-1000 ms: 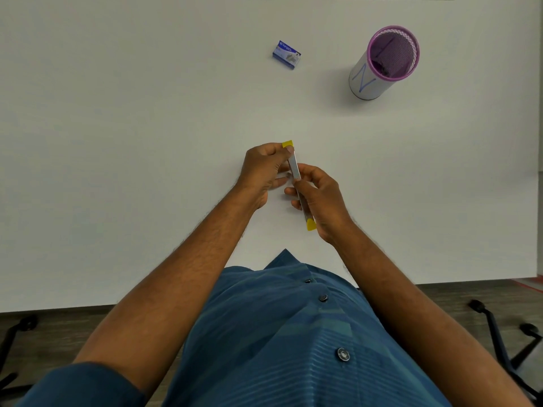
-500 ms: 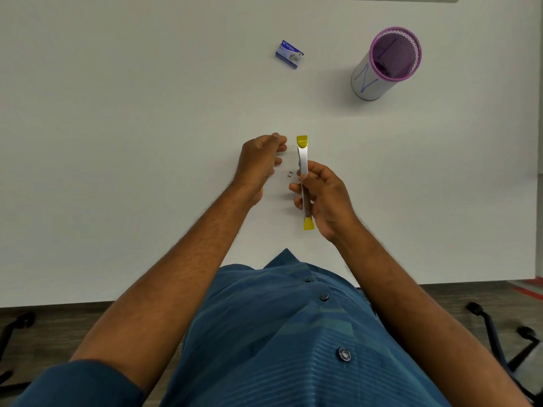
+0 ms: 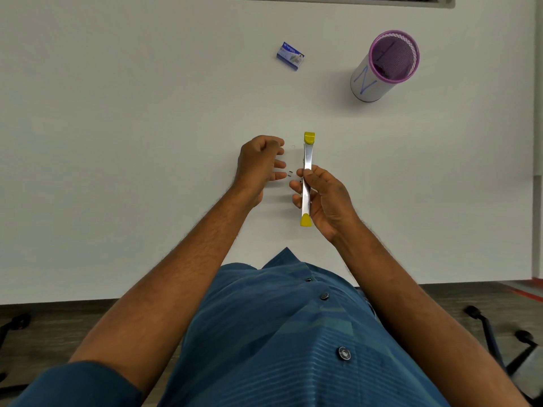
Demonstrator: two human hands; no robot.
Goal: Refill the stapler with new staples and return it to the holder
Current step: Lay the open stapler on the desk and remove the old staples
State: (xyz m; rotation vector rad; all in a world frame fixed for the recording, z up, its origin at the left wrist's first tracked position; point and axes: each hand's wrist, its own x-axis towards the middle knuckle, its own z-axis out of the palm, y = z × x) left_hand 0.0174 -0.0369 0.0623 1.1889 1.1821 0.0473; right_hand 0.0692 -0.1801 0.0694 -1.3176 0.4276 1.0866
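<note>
Slim silver stapler with yellow ends (image 3: 307,177), long axis pointing away, gripped by right hand (image 3: 326,198); left hand (image 3: 258,163) loosely curled, seemingly empty, beside two tiny loose staples (image 3: 290,173).

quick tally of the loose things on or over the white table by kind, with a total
Yellow-tipped silver metal stapler, held in the right hand: 1
Blue cardboard staple box: 1
White cylindrical holder with a purple mesh rim: 1
Small dark loose staple bits on the white table: 2
Total: 5
</note>
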